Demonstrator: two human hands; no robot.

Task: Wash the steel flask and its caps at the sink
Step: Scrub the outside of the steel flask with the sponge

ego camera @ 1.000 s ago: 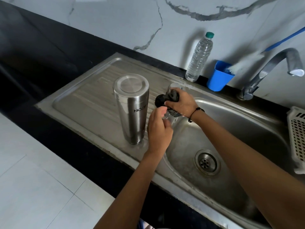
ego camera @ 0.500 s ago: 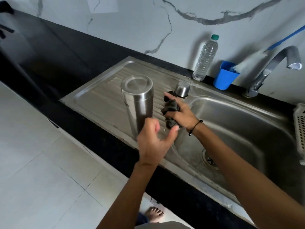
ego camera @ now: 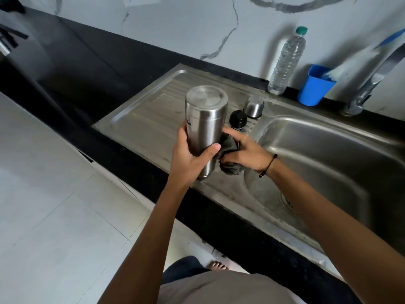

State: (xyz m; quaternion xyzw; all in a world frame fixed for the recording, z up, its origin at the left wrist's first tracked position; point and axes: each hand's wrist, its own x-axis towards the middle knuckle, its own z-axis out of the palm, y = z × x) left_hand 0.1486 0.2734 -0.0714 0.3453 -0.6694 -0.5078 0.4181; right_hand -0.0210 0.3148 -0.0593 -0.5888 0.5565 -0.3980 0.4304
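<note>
The steel flask [ego camera: 205,115] stands upside down on the sink's drainboard [ego camera: 151,119], base up. My left hand [ego camera: 188,159] grips its lower body, thumb across the front. My right hand [ego camera: 247,150] holds a dark scrub cloth [ego camera: 230,148] pressed against the flask's right side. Behind the flask sit the black inner cap [ego camera: 238,118] and the steel outer cap [ego camera: 254,106], both on the drainboard near the basin edge.
The sink basin [ego camera: 328,154] with its drain [ego camera: 289,202] lies to the right. A plastic water bottle [ego camera: 287,62], a blue cup [ego camera: 315,84] holding a brush, and the tap [ego camera: 372,77] line the back wall. Black counter runs left.
My right hand has set the black cap down beside the steel cap and moved the cloth to the flask. My left hand has taken hold of the flask.
</note>
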